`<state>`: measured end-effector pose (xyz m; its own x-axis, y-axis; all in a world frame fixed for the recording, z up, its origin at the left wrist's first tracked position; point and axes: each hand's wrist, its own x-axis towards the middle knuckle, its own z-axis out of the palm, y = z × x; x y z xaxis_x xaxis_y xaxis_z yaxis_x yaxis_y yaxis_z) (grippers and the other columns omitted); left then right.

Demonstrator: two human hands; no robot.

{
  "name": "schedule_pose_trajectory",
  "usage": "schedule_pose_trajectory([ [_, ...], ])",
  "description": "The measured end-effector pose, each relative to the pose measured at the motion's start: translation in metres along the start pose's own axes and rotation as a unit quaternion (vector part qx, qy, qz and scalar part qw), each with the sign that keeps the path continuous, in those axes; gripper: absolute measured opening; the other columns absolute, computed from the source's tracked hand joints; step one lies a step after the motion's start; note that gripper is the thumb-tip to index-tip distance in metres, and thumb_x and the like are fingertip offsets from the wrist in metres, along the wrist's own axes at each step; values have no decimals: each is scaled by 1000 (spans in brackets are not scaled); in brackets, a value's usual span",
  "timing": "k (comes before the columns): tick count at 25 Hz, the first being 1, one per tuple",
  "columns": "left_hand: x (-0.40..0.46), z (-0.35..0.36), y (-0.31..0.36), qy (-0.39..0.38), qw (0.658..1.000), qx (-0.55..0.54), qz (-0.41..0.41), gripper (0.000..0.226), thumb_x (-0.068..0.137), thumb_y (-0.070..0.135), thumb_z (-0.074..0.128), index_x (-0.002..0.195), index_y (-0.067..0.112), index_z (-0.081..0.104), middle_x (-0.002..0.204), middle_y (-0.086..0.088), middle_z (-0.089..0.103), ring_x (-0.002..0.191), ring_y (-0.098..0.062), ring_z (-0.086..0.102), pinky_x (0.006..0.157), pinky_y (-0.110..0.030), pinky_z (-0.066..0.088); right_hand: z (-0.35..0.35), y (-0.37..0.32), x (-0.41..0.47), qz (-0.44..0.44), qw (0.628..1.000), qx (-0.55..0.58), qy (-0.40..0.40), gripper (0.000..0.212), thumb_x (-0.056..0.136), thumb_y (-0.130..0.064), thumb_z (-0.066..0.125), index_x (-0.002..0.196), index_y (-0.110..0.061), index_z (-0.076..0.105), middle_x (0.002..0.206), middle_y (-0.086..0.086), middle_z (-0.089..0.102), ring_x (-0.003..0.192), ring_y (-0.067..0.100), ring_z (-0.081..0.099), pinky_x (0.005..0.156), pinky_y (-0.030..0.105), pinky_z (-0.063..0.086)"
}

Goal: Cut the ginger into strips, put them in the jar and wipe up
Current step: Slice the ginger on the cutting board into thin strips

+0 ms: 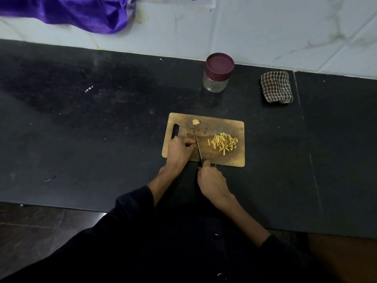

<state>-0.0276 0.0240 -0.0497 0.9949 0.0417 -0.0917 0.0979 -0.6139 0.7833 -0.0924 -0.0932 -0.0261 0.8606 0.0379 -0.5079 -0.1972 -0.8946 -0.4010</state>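
Two hands work the wooden cutting board: my left hand pinches a small ginger piece, hidden beneath the fingers; my right hand grips the black-handled knife. I keep fingertips curled back and slice thin, adding to the yellow strip pile.

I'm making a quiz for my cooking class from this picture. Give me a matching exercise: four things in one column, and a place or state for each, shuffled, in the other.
Things:
1. jar
2. cloth
3. strips
4. knife

Places or states:
A. heaped on the right of the board
B. held in the right hand
C. folded, near the wall
D. lid on, behind the board

Pairs: 1-D, 2-C, 3-A, 4-B
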Motion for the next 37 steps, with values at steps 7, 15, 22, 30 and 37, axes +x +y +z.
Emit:
schedule_pose_trajectory([
  [7,-1,0,1,-2,1000,-17,-14,12,83,5,68,94,5,74,91,-1,72,70,-3,60,72,-26,56,-3,-2,2,18,1000,-2,-12,25,106,-23,37,119,-4,46,115,20,64,106,36,63,78,44,47],
  [15,-3,2,1,2,1000,-19,-15,14,84,7,68,96,8,75,92,0,73,74,-2,62,73,-16,51,-8,-1,0,29,999,21,-40,25,106,-27,35,115,-6,46,115,20,62,92,37,68,71,44,57],
  [22,3,3,11,8,999,-5,-53,11,82,5,68,89,9,76,88,1,74,74,-7,64,72,-20,52,-12,7,-4,19,1000,-22,11,28,107,-27,34,118,-6,47,114,18,64,101,37,64,80,45,51],
  [30,6,-2,0,-25,984,-117,-135,14,89,9,63,98,12,73,93,2,69,61,-4,60,61,-21,55,-19,19,-7,12,999,16,40,28,106,-34,35,115,-11,48,104,12,64,85,33,68,80,48,56],
  [37,-3,-2,-8,19,976,-168,-134,15,94,5,52,100,12,63,83,-2,65,55,-9,61,67,-40,59,-3,6,-6,-42,999,-24,-10,29,107,-31,36,118,-8,49,112,15,66,103,33,64,78,40,47],
])
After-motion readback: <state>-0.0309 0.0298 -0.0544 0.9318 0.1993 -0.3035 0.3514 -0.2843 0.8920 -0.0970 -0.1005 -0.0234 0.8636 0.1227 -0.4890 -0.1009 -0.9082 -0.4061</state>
